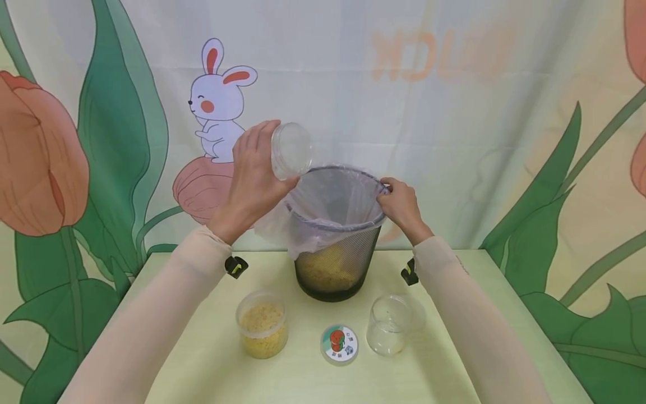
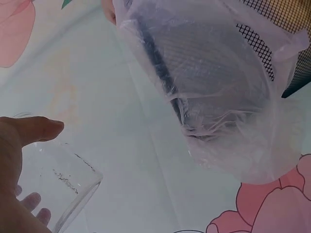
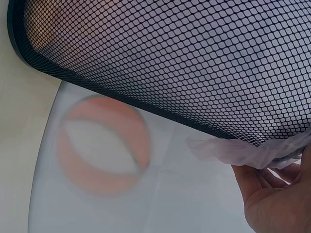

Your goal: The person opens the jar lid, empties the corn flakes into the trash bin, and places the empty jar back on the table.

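Observation:
My left hand [image 1: 257,174] grips a clear jar [image 1: 291,150] round its side, holding it tilted just above the left rim of a black mesh bin [image 1: 370,244]. In the left wrist view the jar [image 2: 73,179] has a few dark specks on its wall and no filling shows in it. A thin whitish bag [image 1: 313,238] lines the bin and folds out over its rim. My right hand [image 1: 401,205] holds the bin's right rim with the bag edge between fingers and thumb, seen also in the right wrist view. Yellow crumbly stuff [image 1: 328,272] shows through the mesh at the bottom.
On the pale table [image 1: 202,359] stand a jar of yellow crumbs [image 1: 263,331] at front left and a clear jar [image 1: 386,336] at front right. Between them lies a round lid [image 1: 340,344] with a red fruit picture. A printed curtain [image 1: 323,95] hangs right behind the bin.

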Tool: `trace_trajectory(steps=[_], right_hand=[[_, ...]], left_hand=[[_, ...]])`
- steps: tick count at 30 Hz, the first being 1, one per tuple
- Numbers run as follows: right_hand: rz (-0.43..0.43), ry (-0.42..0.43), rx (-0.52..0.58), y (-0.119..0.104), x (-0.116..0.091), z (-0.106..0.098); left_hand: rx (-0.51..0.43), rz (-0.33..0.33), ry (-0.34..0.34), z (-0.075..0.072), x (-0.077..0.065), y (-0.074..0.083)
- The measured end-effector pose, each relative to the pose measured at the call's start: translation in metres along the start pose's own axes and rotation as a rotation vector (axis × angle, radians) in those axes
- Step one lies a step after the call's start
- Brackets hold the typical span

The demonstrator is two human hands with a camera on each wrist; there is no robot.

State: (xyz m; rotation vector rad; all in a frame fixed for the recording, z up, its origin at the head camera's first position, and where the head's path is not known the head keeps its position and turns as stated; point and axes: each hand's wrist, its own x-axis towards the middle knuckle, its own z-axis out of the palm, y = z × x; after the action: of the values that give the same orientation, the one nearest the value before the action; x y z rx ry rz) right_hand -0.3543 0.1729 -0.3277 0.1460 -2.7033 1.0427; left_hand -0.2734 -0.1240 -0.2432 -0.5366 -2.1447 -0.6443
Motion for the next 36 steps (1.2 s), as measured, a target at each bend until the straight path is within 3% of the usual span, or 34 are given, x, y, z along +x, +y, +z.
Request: trace_trajectory(steps=[15,24,36], right_hand=[[-0.028,0.053,-0.023,-0.002,-0.002,-0.002],[-0.108,0.135,-0.007,-0.003,-0.002,-0.002],[-0.224,0.236,0.034,-0.006,-0.008,0.0]], left_hand=[[-0.097,0.028,0.106,-0.009,-0.028,0.009],[-0.146,0.051,0.113,-0.009,-0.045,0.016],[-0.165,0.037,0.103,-0.01,-0.07,0.01]])
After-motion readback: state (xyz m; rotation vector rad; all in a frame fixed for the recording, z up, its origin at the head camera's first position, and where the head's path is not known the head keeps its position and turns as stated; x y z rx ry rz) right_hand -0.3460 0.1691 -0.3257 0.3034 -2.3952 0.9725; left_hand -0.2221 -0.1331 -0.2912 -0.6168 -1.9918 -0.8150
